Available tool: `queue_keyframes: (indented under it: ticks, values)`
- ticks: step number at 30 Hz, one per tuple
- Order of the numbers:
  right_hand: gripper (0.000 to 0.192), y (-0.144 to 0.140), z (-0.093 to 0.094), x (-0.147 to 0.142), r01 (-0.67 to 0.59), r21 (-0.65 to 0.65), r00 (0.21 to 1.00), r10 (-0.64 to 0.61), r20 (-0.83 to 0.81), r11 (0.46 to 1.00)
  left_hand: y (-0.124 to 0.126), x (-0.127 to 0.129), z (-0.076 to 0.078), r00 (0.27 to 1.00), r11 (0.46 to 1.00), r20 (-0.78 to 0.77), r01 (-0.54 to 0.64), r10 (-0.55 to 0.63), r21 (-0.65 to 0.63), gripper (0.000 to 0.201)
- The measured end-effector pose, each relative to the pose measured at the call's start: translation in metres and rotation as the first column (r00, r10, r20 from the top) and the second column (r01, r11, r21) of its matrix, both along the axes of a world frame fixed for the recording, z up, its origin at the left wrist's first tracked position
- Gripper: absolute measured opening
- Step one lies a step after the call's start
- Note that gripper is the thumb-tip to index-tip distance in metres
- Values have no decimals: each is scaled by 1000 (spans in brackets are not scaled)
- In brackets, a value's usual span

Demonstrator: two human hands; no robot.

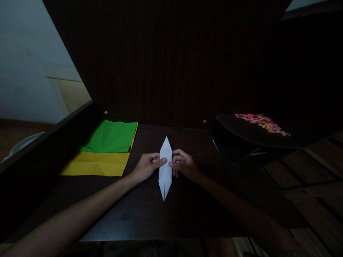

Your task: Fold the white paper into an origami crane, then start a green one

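Dim light falls on a dark brown wooden table [150, 214] set against a dark panelled back wall, with wooden floorboards showing at 4 o'clock.

Nearest, both forearms reach in from the bottom edge. They meet at a white paper folded into a long narrow diamond [165, 171], which lies at the table's centre with one point toward 12 o'clock and a split tip toward 6 o'clock. The left hand [146, 166] pinches the paper's left edge at its waist between thumb and fingers. The right hand [183, 164] does the same on the right edge, so the fingertips nearly meet across the middle.

Judging by the sharp creases and the slim shape, several folds are already made; the two lower tips lie flat and unshaped, so the figure looks unfinished.

Farther off at 10 o'clock lies a flat yellow paper sheet [96, 165], partly covered by a green paper sheet [111, 136]. At 2 o'clock a dark tray holds small multicoloured pieces [261, 122], too small to identify. Nothing crowds the hands.
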State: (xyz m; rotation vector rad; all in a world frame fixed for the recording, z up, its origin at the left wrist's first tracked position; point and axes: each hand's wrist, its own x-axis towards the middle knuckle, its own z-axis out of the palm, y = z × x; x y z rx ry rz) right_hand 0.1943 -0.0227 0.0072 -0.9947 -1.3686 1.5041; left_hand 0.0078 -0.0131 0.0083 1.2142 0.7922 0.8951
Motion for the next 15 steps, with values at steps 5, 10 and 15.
queue_keyframes:
  ticks: [5,10,15]
  values:
    - [40,3,-4,-2,90,16,996,-89,-12,996,3,0,-2,998,997,-35,-42,45,71,41]
    - [46,6,-6,-1,159,57,987,-158,-13,986,4,1,-7,997,993,-9,-79,80,89,64]
    - [51,6,-9,-1,160,57,986,-158,-46,985,4,1,-10,986,982,10,-168,167,88,75]
